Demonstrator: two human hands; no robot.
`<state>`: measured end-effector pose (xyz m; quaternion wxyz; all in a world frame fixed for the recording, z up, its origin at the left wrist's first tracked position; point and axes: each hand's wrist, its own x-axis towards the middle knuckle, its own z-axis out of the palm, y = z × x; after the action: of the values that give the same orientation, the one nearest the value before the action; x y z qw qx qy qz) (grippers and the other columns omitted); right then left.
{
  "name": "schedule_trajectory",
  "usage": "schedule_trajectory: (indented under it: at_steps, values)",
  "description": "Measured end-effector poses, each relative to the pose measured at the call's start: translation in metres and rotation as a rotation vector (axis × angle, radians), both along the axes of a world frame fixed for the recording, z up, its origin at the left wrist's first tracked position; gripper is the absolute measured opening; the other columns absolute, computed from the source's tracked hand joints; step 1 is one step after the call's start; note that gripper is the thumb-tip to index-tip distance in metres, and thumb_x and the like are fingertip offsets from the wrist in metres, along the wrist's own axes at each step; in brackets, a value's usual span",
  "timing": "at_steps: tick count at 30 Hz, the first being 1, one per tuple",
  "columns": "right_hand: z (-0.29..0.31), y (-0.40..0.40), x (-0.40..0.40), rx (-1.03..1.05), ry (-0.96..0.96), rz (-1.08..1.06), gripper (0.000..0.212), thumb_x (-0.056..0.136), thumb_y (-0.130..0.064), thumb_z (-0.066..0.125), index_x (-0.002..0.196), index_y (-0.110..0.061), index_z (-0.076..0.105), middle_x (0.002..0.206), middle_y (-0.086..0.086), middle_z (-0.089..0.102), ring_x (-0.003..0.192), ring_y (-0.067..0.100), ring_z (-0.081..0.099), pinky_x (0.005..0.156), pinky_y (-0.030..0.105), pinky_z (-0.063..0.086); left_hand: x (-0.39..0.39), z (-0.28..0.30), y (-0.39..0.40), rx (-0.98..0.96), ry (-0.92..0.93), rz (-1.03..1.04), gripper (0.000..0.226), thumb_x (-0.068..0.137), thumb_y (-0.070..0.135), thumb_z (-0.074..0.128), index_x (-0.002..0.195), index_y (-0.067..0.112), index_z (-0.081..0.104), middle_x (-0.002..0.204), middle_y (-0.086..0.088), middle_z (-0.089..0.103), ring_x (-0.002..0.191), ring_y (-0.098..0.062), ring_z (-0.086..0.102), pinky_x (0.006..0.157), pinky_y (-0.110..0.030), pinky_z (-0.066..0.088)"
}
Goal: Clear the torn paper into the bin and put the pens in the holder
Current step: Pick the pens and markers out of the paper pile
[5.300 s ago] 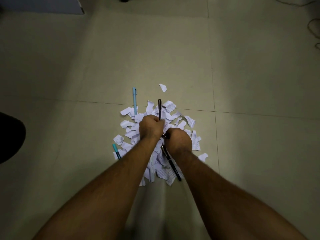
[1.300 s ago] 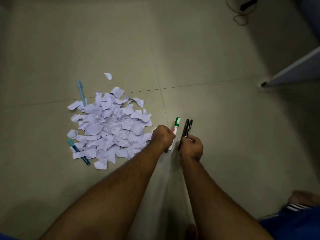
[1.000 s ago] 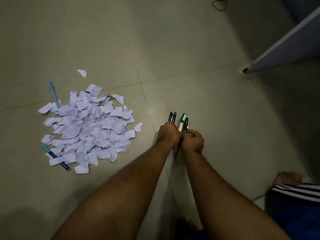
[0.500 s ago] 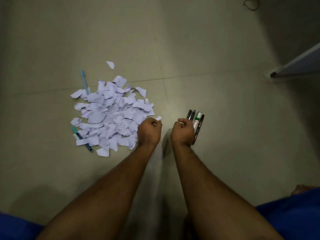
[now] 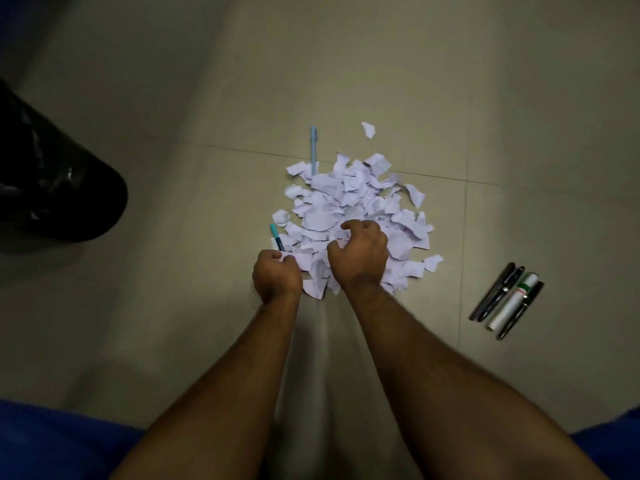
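A heap of torn white paper (image 5: pixel 349 202) lies on the tiled floor. My left hand (image 5: pixel 277 276) curls on scraps at the heap's near left edge. My right hand (image 5: pixel 360 252) claws into the heap's near side, fingers curled round paper. A light blue pen (image 5: pixel 313 148) lies at the heap's far left, a teal pen (image 5: pixel 276 235) at its left, partly under scraps. To the right, apart from the heap, three black pens (image 5: pixel 495 292) and a green-capped white marker (image 5: pixel 512 301) lie side by side. One scrap (image 5: pixel 369 129) lies alone beyond the heap.
A black bin with a glossy liner (image 5: pixel 52 174) stands at the left edge. My blue-clad knees (image 5: pixel 52 441) show at the bottom corners. No pen holder is in view.
The black pens and marker that my right hand held now lie on the floor to the right. Both hands have moved onto the paper heap and curled into it.
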<state>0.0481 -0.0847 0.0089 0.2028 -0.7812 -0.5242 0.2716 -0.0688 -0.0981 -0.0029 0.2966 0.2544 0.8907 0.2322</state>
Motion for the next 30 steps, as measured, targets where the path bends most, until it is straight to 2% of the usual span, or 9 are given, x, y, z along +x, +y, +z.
schedule_trajectory:
  at_steps: [5, 11, 15, 17, 21, 25, 27, 30]
  values:
    - [-0.011, 0.01, -0.004, -0.094, -0.177, 0.106, 0.055, 0.079, -0.03, 0.066, 0.132, -0.018, 0.056, 0.148, 0.014, 0.042, 0.135, 0.035, 0.038, 0.105, 0.044, 0.036, -0.018, -0.004, 0.022, 0.001, 0.061, -0.138, 0.02, 0.089, 0.025, 0.062, 0.098, 0.008, 0.07, 0.105, -0.015, 0.071, 0.097, -0.036, 0.065, 0.078, -0.035, 0.051]
    - [-0.019, 0.021, 0.0, -0.278, -0.256, 0.208, 0.077, 0.082, -0.036, 0.069, 0.148, -0.02, 0.033, 0.157, 0.016, 0.027, 0.14, 0.037, 0.031, 0.105, 0.045, 0.04, -0.024, -0.01, 0.042, -0.114, 0.047, -0.172, 0.028, 0.085, 0.027, 0.067, 0.105, 0.007, 0.062, 0.11, -0.015, 0.067, 0.101, -0.036, 0.065, 0.079, -0.035, 0.051]
    - [-0.021, 0.024, -0.001, -0.314, -0.334, 0.248, 0.075, 0.084, -0.04, 0.068, 0.147, -0.019, 0.034, 0.158, 0.017, 0.027, 0.14, 0.037, 0.031, 0.103, 0.045, 0.044, -0.033, -0.018, 0.045, -0.115, 0.018, -0.079, 0.034, 0.084, 0.029, 0.07, 0.108, 0.007, 0.059, 0.112, -0.014, 0.067, 0.1, -0.034, 0.065, 0.077, -0.036, 0.051]
    - [-0.019, 0.027, -0.001, -0.347, -0.341, 0.256, 0.075, 0.085, -0.044, 0.069, 0.147, -0.021, 0.034, 0.158, 0.015, 0.026, 0.141, 0.036, 0.031, 0.101, 0.045, 0.046, -0.032, -0.019, 0.048, -0.12, 0.022, -0.092, 0.03, 0.085, 0.028, 0.069, 0.106, 0.008, 0.062, 0.109, -0.014, 0.069, 0.098, -0.034, 0.066, 0.075, -0.035, 0.051]
    - [-0.014, 0.032, -0.001, -0.365, -0.359, 0.26, 0.075, 0.082, -0.049, 0.071, 0.144, -0.022, 0.038, 0.154, 0.014, 0.032, 0.137, 0.036, 0.035, 0.096, 0.045, 0.049, -0.021, -0.008, 0.059, -0.063, 0.129, -0.216, 0.026, 0.085, 0.035, 0.063, 0.098, 0.013, 0.066, 0.1, -0.008, 0.07, 0.091, -0.031, 0.065, 0.067, -0.032, 0.048]
    - [-0.011, 0.036, -0.001, -0.395, -0.366, 0.272, 0.076, 0.081, -0.051, 0.071, 0.144, -0.023, 0.039, 0.15, 0.013, 0.035, 0.134, 0.036, 0.038, 0.095, 0.044, 0.05, -0.008, 0.005, 0.093, -0.055, 0.357, -0.484, 0.036, 0.081, 0.043, 0.063, 0.101, 0.014, 0.071, 0.102, -0.008, 0.067, 0.098, -0.029, 0.06, 0.072, -0.034, 0.046]
    - [-0.01, 0.036, -0.001, -0.392, -0.372, 0.276, 0.075, 0.081, -0.052, 0.071, 0.143, -0.024, 0.04, 0.149, 0.013, 0.036, 0.133, 0.037, 0.038, 0.094, 0.044, 0.05, -0.003, 0.012, 0.116, -0.051, 0.318, -0.541, 0.037, 0.08, 0.047, 0.064, 0.098, 0.016, 0.071, 0.099, -0.007, 0.07, 0.093, -0.028, 0.064, 0.071, -0.032, 0.048]
    - [-0.012, 0.034, 0.001, -0.367, -0.381, 0.29, 0.073, 0.081, -0.05, 0.072, 0.142, -0.022, 0.041, 0.147, 0.014, 0.037, 0.13, 0.036, 0.039, 0.091, 0.043, 0.051, 0.007, 0.02, 0.155, -0.006, 0.227, -0.565, 0.033, 0.08, 0.042, 0.063, 0.097, 0.014, 0.07, 0.095, -0.007, 0.071, 0.085, -0.029, 0.067, 0.062, -0.028, 0.043]
